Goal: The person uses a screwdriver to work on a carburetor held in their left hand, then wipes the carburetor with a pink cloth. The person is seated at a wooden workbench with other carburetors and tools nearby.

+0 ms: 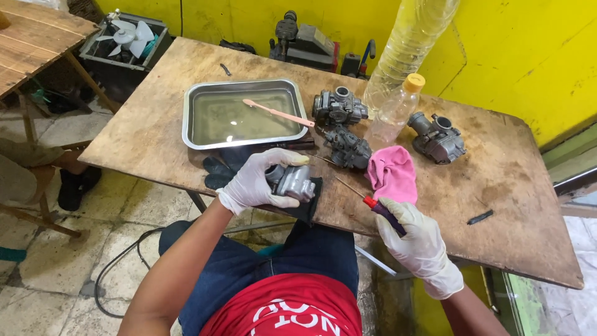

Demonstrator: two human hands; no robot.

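Fingers of the left hand (255, 182), in a white glove, were wrapped round a grey carburetor (292, 182), which they held over a black cloth (311, 202) at the near edge of the board (497, 205). The right hand (418, 239), gloved too, was closed on the handle of a screwdriver (373, 204) (red collar, dark grip), its thin shaft pointing up and left toward the carburetor without touching it.

Just behind the shaft lay a pink rag (393, 174). Three more carburetors sat farther back: one (339, 107) by the tray (193, 124), one (348, 149) beside the rag, one (437, 138) off to the right. The steel tray held murky liquid, and a pink toothbrush (277, 112) rested across its right rim. A small bottle (398, 109) with a yellow cap stood between the carburetors, a large clear bottle (413, 37) leaning behind it. A black glove (221, 169) lay left of the hand.
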